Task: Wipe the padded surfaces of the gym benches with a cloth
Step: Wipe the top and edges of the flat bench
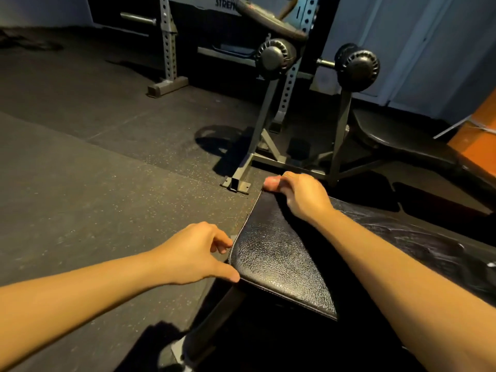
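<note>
Gripping the pad [279, 259] at 2 corners: my left hand [193, 253] pinches the near edge, my right hand [298, 194] curls over the far one. No cloth in view. I'd pull evenly with both, so it shifts straight.

Fingertips of the right hand [298, 196] hide over the far edge of the bench pad [279, 261]; beyond that grip, wall lettering [226, 3] is cropped.
</note>
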`<action>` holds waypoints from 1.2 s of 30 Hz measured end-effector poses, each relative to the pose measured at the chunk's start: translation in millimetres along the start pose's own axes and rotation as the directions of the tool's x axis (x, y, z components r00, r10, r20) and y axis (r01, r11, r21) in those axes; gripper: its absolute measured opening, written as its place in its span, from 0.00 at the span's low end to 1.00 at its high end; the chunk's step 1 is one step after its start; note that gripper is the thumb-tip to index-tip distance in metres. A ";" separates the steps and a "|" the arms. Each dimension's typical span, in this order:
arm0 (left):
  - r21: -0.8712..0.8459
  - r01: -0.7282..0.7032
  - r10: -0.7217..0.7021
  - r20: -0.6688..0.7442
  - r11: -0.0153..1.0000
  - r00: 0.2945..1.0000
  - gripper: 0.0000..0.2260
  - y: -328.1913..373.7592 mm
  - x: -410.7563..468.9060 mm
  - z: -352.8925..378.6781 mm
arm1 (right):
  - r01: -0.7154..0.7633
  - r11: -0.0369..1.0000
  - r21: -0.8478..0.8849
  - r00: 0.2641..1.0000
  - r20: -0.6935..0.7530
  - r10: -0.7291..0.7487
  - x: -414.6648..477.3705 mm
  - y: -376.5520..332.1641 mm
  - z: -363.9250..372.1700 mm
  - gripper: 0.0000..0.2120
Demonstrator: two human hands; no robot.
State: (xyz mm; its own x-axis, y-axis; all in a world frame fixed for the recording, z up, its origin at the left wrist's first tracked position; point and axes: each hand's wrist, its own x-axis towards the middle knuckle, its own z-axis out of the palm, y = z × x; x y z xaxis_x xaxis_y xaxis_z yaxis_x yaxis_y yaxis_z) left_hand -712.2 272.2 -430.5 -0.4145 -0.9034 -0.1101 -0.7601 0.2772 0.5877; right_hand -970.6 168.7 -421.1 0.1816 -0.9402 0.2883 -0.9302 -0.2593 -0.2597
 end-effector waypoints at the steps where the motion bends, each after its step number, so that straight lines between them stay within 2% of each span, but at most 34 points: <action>1: -0.006 0.002 -0.002 0.002 1.000 1.000 0.28 -0.9 0.2 -0.7 | -0.055 0.998 -0.007 0.998 -0.013 0.055 10.5 0.9 5.7 0.08; 3: -0.016 0.010 -0.010 0.007 1.000 1.000 0.28 -4.6 2.0 -2.7 | -0.025 0.999 0.030 1.000 -0.006 0.025 4.9 -10.1 14.5 0.12; 5: -0.033 0.010 -0.009 0.017 0.999 1.000 0.27 -6.3 3.6 -3.7 | 0.117 0.985 0.126 0.991 0.047 -0.124 -29.2 -32.7 5.0 0.15; 7: -0.052 0.008 -0.006 0.023 0.999 1.000 0.25 -7.5 5.1 -3.6 | 0.298 0.934 0.197 0.934 0.141 -0.327 -77.0 -48.9 -14.0 0.13; 9: -0.048 0.000 0.002 0.029 0.999 1.000 0.24 -6.8 5.7 -3.3 | 0.439 0.853 0.284 0.843 0.198 -0.500 -118.7 -54.4 -32.5 0.13; 10: -0.036 -0.007 0.008 0.031 0.999 0.999 0.25 -6.0 5.7 -3.3 | 0.476 0.826 0.303 0.818 0.192 -0.542 -127.6 -48.7 -38.5 0.13; 11: -0.022 -0.014 0.015 0.029 1.000 0.999 0.25 -4.7 5.1 -3.0 | 0.478 0.830 0.287 0.829 0.165 -0.535 -129.2 -40.3 -41.4 0.12; 12: -0.004 -0.021 0.021 0.024 1.000 0.999 0.25 -2.1 4.1 -3.5 | 0.439 0.866 0.238 0.870 0.127 -0.476 -125.3 -30.2 -41.0 0.12; 14: 0.046 -0.035 0.035 0.014 0.998 0.999 0.26 3.2 1.7 -4.9 | 0.209 0.972 0.109 0.977 0.021 -0.212 -97.7 -2.3 -30.7 0.12; 16: 0.105 -0.040 0.039 0.012 0.994 0.999 0.26 7.2 -0.8 -6.6 | -0.096 0.995 0.020 0.994 -0.057 0.097 -65.9 14.2 -18.3 0.13; 17: 0.137 -0.041 0.039 0.018 0.990 0.999 0.27 8.8 -1.8 -7.2 | -0.167 0.986 -0.017 0.983 -0.080 0.165 -60.5 9.0 -11.3 0.14; 19: 0.191 -0.054 0.049 0.026 0.980 0.998 0.31 9.6 -0.8 -9.3 | -0.116 0.992 -0.043 0.989 -0.094 0.112 -73.7 -22.8 -2.0 0.15; 22: 0.181 -0.081 0.078 0.022 0.980 0.997 0.41 12.4 5.5 -12.2 | 0.210 0.974 0.089 0.977 0.007 -0.212 -131.6 -63.3 -16.8 0.14; 24: 0.164 -0.103 0.097 0.046 0.981 0.994 0.49 14.8 11.6 -11.8 | 0.328 0.941 0.086 0.942 0.051 -0.333 -148.5 -50.8 -28.9 0.13; 26: 0.227 -0.143 0.125 0.092 0.963 0.988 0.55 18.6 17.0 -8.7 | 0.195 0.981 0.018 0.980 0.028 -0.196 -133.3 -16.9 -41.6 0.13; 28: 0.326 -0.184 0.148 0.133 0.927 0.980 0.55 23.9 19.1 -7.1 | -0.044 0.995 -0.089 0.999 -0.031 0.041 -103.4 30.1 -43.7 0.12; 30: 0.406 -0.208 0.156 0.159 0.890 0.975 0.51 30.4 21.0 -8.6 | -0.310 0.933 -0.182 0.950 -0.090 0.298 -75.0 71.3 -45.3 0.09; 32: 0.463 -0.231 0.170 0.170 0.855 0.971 0.48 33.5 24.6 -10.1 | -0.479 0.858 -0.184 0.878 -0.121 0.464 -51.3 75.6 -39.4 0.04; 34: 0.500 -0.246 0.176 0.184 0.830 0.967 0.49 34.1 28.0 -11.3 | -0.490 0.868 -0.088 0.870 -0.112 0.480 -29.0 43.3 -21.0 0.08; 36: 0.536 -0.264 0.194 0.184 0.802 0.964 0.50 33.3 31.2 -12.6 | -0.332 0.940 0.077 0.938 -0.078 0.338 -14.3 0.0 -0.5 0.15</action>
State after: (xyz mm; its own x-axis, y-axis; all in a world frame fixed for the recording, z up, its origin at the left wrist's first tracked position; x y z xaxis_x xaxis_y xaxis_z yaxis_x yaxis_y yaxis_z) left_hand -744.1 249.1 -404.2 -0.6387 -0.7567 -0.1396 -0.7686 0.6357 0.0712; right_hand -973.4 182.2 -424.7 -0.1689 -0.9521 0.2548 -0.9103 0.0516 -0.4108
